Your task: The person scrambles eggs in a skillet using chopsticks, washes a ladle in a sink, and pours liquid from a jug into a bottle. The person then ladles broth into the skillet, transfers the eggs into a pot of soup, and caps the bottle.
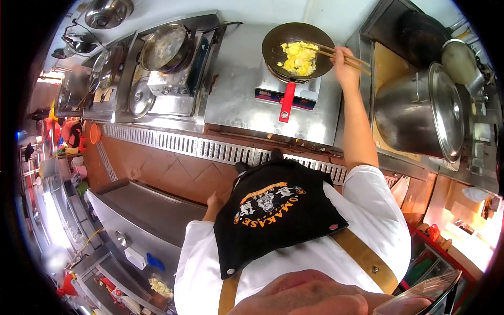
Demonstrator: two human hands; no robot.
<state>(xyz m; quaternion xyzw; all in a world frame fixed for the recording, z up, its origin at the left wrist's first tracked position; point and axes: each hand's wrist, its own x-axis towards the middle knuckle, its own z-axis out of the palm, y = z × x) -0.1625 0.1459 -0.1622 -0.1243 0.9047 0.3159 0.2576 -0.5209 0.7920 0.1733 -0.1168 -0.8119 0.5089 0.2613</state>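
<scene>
My right hand [345, 65] is closed around a pair of wooden chopsticks [328, 51]. Their tips reach into yellow scrambled eggs [299, 64] in a dark frying pan [274, 43]. The pan has a red handle [287, 101] that points toward me, and no hand is on it. Beneath the pan stands a portable stove [310, 94] on the steel counter [236, 89]. My left hand [214, 200] hangs low beside my black apron [268, 210], away from the counter. Its fingers look loosely curled, with nothing seen in them.
A large lidded steel pot [404, 113] stands right of the stove. To the left, another pan [163, 47] sits on a second burner [170, 84], with a round lid [142, 98] nearby. Behind me is a steel work surface [157, 210]. A drain grate [178, 144] runs along the tiled floor.
</scene>
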